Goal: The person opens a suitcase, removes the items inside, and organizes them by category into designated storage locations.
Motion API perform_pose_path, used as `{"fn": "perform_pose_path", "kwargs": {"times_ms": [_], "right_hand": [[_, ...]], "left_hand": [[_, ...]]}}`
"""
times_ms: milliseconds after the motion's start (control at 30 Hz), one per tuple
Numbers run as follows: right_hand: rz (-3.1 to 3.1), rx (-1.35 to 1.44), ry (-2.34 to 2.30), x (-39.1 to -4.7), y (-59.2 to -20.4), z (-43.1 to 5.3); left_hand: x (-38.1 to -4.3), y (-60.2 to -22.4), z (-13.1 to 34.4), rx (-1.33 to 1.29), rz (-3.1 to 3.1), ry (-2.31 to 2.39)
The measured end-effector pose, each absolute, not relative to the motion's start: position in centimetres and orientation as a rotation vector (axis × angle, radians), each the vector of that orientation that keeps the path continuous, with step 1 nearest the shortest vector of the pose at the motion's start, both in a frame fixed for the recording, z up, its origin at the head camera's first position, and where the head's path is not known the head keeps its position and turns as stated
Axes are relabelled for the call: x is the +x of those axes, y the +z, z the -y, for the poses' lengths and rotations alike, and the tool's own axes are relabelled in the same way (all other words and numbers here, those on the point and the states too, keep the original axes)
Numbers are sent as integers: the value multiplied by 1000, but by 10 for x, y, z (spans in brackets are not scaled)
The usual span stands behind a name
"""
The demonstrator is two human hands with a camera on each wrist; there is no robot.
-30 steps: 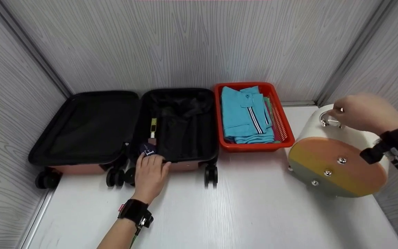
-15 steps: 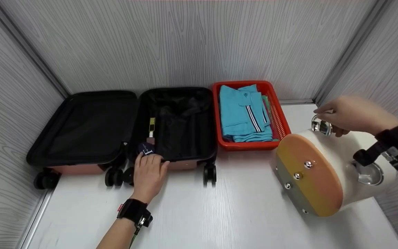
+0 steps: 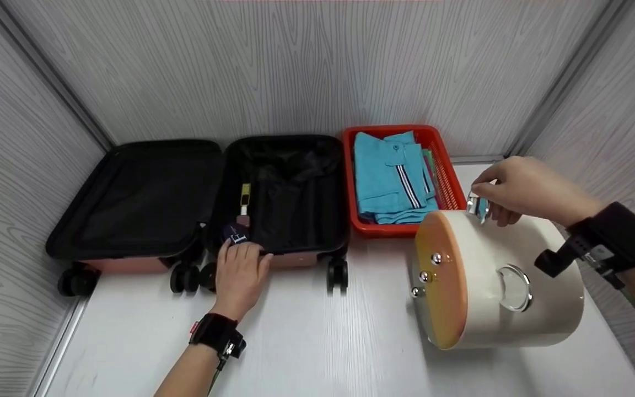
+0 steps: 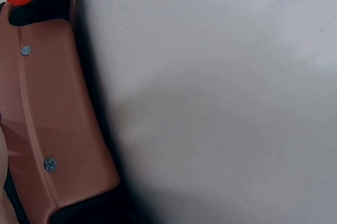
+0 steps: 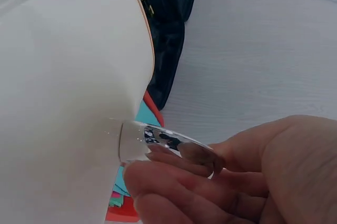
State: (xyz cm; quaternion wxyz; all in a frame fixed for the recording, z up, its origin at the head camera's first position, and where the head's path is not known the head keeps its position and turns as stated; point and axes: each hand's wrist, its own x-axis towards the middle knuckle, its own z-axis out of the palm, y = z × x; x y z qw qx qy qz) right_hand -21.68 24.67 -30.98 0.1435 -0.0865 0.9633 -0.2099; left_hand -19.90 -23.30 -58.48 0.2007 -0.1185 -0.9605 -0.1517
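In the head view my right hand (image 3: 513,190) pinches a shiny chrome ring-shaped handle (image 5: 166,145) on a glossy white rounded case (image 3: 521,248). The case's flat end, striped orange, yellow and grey with round metal knobs, faces left; another chrome ring sits on its side. Thumb and fingers close on the handle in the right wrist view. My left hand (image 3: 240,275) rests at the front rim of an open pink suitcase (image 4: 63,103), fingers lying over the edge. Beneath the fingertips is a dark round piece with white lettering (image 3: 235,234). Beyond it lies a slim yellow-ended item (image 3: 245,196).
The suitcase's other black-lined half (image 3: 141,198) lies flat at the left. A red basket (image 3: 364,230) of folded blue clothes (image 3: 383,182) stands right of the suitcase. Black wheels (image 3: 337,273) stick out forward. Grey wood-grain panels (image 3: 295,66) enclose the white surface (image 3: 295,353).
My right hand has carried the case leftward, close in front of the basket. It has turned so its striped end points left and its white side shows. My left hand has stayed put.
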Motion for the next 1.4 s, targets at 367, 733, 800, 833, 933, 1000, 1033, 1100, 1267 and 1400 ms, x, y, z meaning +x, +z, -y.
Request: {"fn": "perform_pose_path", "kwargs": {"times_ms": [367,733,800,833,933,1000,1033,1100,1267,1400], "right_hand": [[-2747,-303,-643,-202,-313,-269],[-2646,-326,-510,-162,-313,-321],[-2624,-352,-490,-160,-315,-317],[-2615,-379,-484,-160,-317,-314],[-2599,-480,-449,-158,-325,-303],[-2611,-544,-414,-156,-332,-297],[-2619,-560,-389,-154,-334,-295],[-2637,-580,-351,-152,-337,-293],[-2642,-550,-347,-149,-334,-297],[-2634,-522,-373,-146,-333,-306]], "left_hand": [[-198,-587,231,-337,2679,-444],[-197,-584,235,-341,2665,-453],[-198,-584,237,-336,2665,-457],[-198,-584,237,-336,2665,-461],[-198,-584,240,-334,2673,-459],[-198,-584,241,-332,2681,-459],[-198,-583,242,-330,2684,-457],[-197,-583,243,-328,2685,-459],[-194,-584,244,-348,2660,-480],[-193,-584,243,-355,2652,-487]]}}
